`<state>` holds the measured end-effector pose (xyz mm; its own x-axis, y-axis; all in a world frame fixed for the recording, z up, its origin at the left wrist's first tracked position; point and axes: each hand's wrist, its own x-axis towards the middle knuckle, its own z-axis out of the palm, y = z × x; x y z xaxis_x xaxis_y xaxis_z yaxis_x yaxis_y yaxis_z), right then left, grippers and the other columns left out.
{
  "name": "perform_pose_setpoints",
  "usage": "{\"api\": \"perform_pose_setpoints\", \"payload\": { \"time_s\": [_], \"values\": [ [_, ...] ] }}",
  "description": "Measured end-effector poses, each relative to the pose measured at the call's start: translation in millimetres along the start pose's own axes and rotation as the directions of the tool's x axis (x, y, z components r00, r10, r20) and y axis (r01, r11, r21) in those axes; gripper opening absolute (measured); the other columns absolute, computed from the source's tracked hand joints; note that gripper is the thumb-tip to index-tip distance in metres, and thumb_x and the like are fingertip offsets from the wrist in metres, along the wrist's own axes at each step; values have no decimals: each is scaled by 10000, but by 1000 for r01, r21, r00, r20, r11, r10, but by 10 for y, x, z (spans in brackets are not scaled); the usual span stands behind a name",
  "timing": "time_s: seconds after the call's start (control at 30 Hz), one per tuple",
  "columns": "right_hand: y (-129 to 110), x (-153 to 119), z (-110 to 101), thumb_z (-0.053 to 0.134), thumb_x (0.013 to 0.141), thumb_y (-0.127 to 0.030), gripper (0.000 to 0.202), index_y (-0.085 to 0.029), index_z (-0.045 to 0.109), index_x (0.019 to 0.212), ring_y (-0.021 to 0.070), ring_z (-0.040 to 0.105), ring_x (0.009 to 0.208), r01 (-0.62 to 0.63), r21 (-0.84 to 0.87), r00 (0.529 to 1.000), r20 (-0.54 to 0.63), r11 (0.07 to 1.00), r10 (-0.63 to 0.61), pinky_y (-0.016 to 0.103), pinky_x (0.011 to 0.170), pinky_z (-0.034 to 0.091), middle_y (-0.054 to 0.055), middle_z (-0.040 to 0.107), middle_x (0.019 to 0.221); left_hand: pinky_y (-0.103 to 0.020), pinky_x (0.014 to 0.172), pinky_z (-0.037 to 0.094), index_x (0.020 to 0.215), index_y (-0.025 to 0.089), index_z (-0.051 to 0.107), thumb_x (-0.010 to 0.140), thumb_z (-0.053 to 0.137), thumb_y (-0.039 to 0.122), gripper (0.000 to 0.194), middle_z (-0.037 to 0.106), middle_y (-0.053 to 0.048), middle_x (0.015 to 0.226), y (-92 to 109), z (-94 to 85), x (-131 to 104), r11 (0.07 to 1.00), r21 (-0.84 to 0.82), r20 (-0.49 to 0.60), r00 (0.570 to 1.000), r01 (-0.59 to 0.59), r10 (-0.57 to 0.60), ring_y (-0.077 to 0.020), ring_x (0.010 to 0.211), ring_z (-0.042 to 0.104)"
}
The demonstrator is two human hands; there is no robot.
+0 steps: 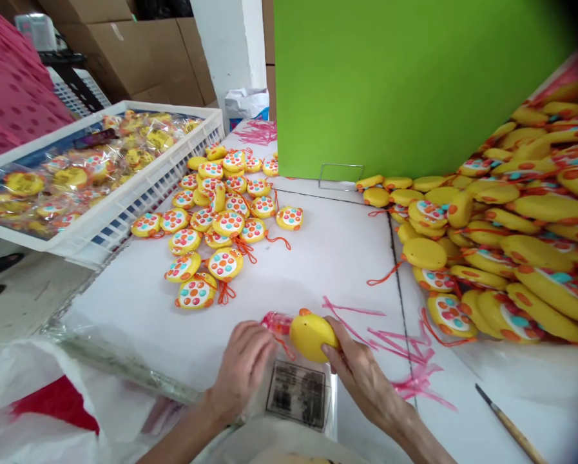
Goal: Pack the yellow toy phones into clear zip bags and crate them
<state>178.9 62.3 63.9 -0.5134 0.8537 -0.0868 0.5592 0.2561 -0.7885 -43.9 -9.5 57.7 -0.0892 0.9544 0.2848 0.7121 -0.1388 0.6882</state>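
Note:
Between my thumb and fingers, my right hand (354, 364) holds a yellow oval toy (312, 335), its plain yellow side up and an orange bump at its top. My left hand (247, 357) is beside the toy's left end with its fingers curled together at a pink translucent piece (276, 322); what its fingertips pinch is hidden. An orange cord loop (286, 348) hangs under the pink piece. Below the toy lies a clear plastic bag with a dark printed label (297, 394).
Dotted toys (228, 223) are piled at left centre, and a larger heap (486, 251) fills the right. A white crate (173, 161) holds bagged toys. Pink strips (409, 351) and a wooden-handled tool (508, 422) lie at right. A green board (390, 84) stands behind.

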Motion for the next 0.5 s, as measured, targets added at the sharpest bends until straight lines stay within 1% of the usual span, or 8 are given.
{"api": "perform_pose_setpoints", "payload": {
  "time_s": [0.03,0.07,0.13,0.17,0.2,0.23,0.37,0.5],
  "values": [
    [-15,12,-24,407,918,-375,422,-248,433,1320,211,641,692,-26,15,999,30,1000,26,307,623,533,59,671,854,-329,766,473,858,185,607,900,443,243,179,658,-58,825,-6,-72,18,990,-39,-23,991,135,-136,-189,813,577],
    [-26,26,-41,395,922,-379,430,-245,419,1330,207,642,686,-46,23,998,53,999,44,299,612,531,55,669,842,-321,755,478,860,183,610,905,437,285,206,664,-60,830,-10,-125,38,956,-99,-10,960,277,-279,-189,805,591],
    [-35,45,-49,376,928,-385,443,-237,398,1345,203,643,689,-52,32,996,72,998,50,292,608,530,50,664,828,-303,730,488,901,177,613,899,445,372,257,678,-57,838,-8,-158,79,825,-249,107,861,507,-496,-191,801,619],
    [-33,47,-44,371,928,-389,448,-234,393,1348,204,644,702,-48,34,997,69,998,46,293,614,531,49,662,829,-299,733,490,941,172,611,892,453,401,283,687,-59,856,-4,-139,100,754,-320,175,818,574,-548,-195,821,631],
    [-30,45,-36,365,929,-395,453,-231,388,1351,207,645,727,-47,33,997,66,998,44,297,627,532,50,661,837,-297,742,489,976,164,609,885,463,416,305,691,-61,875,-1,-102,121,698,-383,229,794,606,-563,-199,847,636],
    [-28,39,-28,361,929,-403,460,-226,385,1353,211,645,753,-48,30,997,63,998,46,301,640,533,53,660,849,-292,743,485,990,157,612,876,476,420,317,693,-63,882,1,-52,140,659,-435,269,787,614,-556,-199,858,636],
    [-52,16,-43,328,938,-432,486,-199,370,1363,208,637,800,-69,27,994,83,997,66,307,675,529,80,657,953,-251,675,456,844,135,650,820,552,376,261,676,-43,769,0,144,196,573,-553,366,794,605,-485,-162,721,607],
    [-88,68,-140,292,946,-449,505,-172,388,1357,203,624,747,-52,6,991,123,999,50,313,666,511,84,662,914,-230,633,431,731,140,636,773,589,333,203,631,-16,685,60,198,227,554,-587,311,796,591,-519,-141,660,560]
  ]
}}
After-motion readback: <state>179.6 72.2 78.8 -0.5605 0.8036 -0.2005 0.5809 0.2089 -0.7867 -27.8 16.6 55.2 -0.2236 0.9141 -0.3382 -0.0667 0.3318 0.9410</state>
